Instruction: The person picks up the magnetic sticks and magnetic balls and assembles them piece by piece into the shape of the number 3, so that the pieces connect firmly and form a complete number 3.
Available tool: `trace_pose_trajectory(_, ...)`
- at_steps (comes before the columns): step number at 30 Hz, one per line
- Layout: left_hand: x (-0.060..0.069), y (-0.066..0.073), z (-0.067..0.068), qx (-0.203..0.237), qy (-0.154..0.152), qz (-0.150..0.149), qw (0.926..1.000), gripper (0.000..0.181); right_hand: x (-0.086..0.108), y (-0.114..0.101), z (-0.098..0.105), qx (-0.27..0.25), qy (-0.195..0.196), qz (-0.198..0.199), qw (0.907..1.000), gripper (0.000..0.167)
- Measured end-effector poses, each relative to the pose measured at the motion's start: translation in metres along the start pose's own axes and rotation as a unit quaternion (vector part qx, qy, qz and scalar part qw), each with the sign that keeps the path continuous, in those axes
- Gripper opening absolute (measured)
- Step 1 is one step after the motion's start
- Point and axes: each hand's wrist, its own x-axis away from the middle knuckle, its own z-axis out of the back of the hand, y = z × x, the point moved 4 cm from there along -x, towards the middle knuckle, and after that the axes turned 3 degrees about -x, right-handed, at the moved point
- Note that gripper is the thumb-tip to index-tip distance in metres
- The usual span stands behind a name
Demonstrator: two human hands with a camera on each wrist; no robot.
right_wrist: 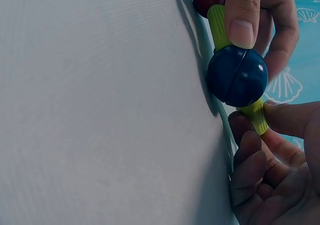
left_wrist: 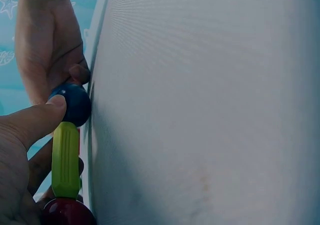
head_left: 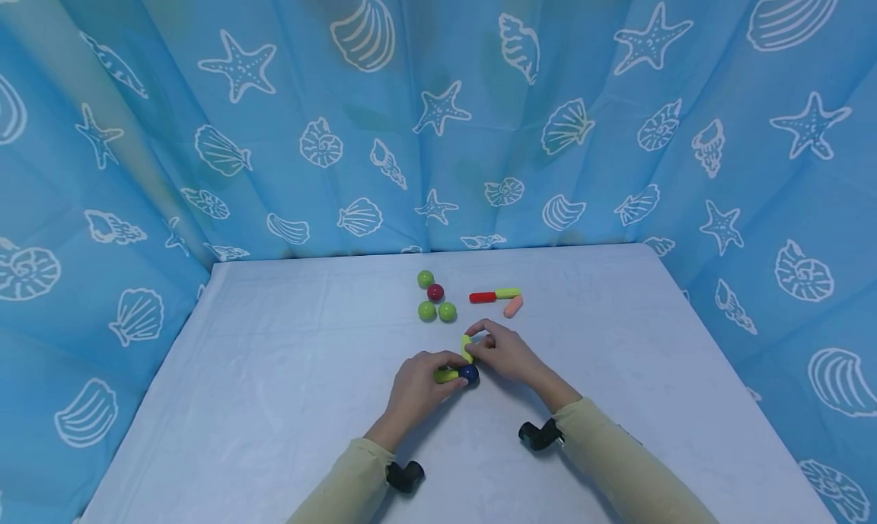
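My left hand (head_left: pixel 419 391) grips a dark blue ball (head_left: pixel 469 375), its thumb pressed on the ball (left_wrist: pixel 75 105) in the left wrist view. A yellow-green rod (left_wrist: pixel 66 160) joins that ball to a dark red ball (left_wrist: pixel 68 212), which the hand hides in the head view. With thumb and fingers my right hand (head_left: pixel 505 354) pinches a second yellow-green rod (head_left: pixel 467 348), whose lower end meets the blue ball (right_wrist: pixel 238 76). In the right wrist view this rod (right_wrist: pixel 256 116) sits on the side of the ball away from the first rod.
Behind the hands lie several green balls (head_left: pixel 448 311) and a red ball (head_left: pixel 435 292). To their right are a red rod (head_left: pixel 483 298), a yellow-green rod (head_left: pixel 508 293) and a pink rod (head_left: pixel 513 306). A patterned blue curtain (head_left: pixel 438 128) hangs behind the white table (head_left: pixel 274 341).
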Motion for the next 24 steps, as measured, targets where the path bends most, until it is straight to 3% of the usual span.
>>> trace_pose_trajectory(24,0.0006,0.0,0.0006,0.001,0.003,-0.006,1.0,0.028,-0.001,0.0014,0.0016,-0.009,0.004,0.027,0.9996,0.027)
